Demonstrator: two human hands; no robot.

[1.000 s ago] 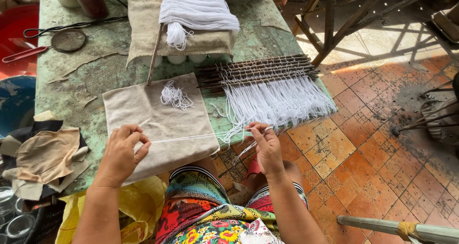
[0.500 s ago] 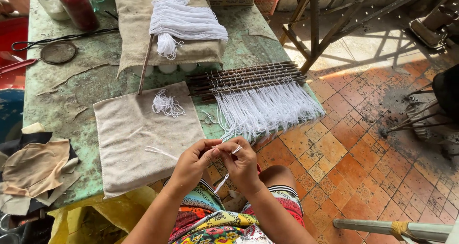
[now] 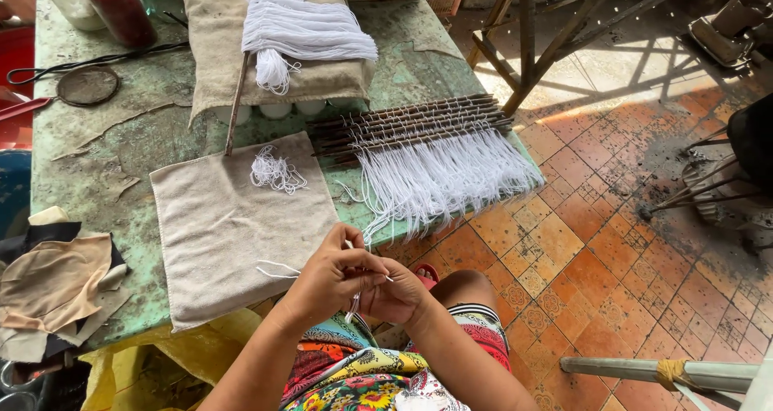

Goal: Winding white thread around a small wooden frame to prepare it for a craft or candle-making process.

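My left hand (image 3: 326, 282) and my right hand (image 3: 396, 292) are pressed together over my lap at the table's near edge, pinching a thin white string (image 3: 355, 302) between the fingers. A short loose piece of white string (image 3: 276, 270) lies on the beige cloth (image 3: 233, 226) just left of my hands. A small tangle of white string (image 3: 274, 172) rests on the far part of that cloth. Right of it lies a row of dark sticks (image 3: 411, 123) with a fringe of white strings (image 3: 443, 181) hanging over the table's edge.
A bundle of white strings (image 3: 298, 33) sits on a folded beige sack (image 3: 217, 73) at the back of the worn green table (image 3: 121, 145). Jars (image 3: 121, 8) stand at the back left, rags (image 3: 52, 282) at the left. A wooden frame (image 3: 523, 41) stands on the tiled floor.
My hands were apart a second ago, the left on the cloth and the right by the fringe. They have come together over my lap with a string between them.
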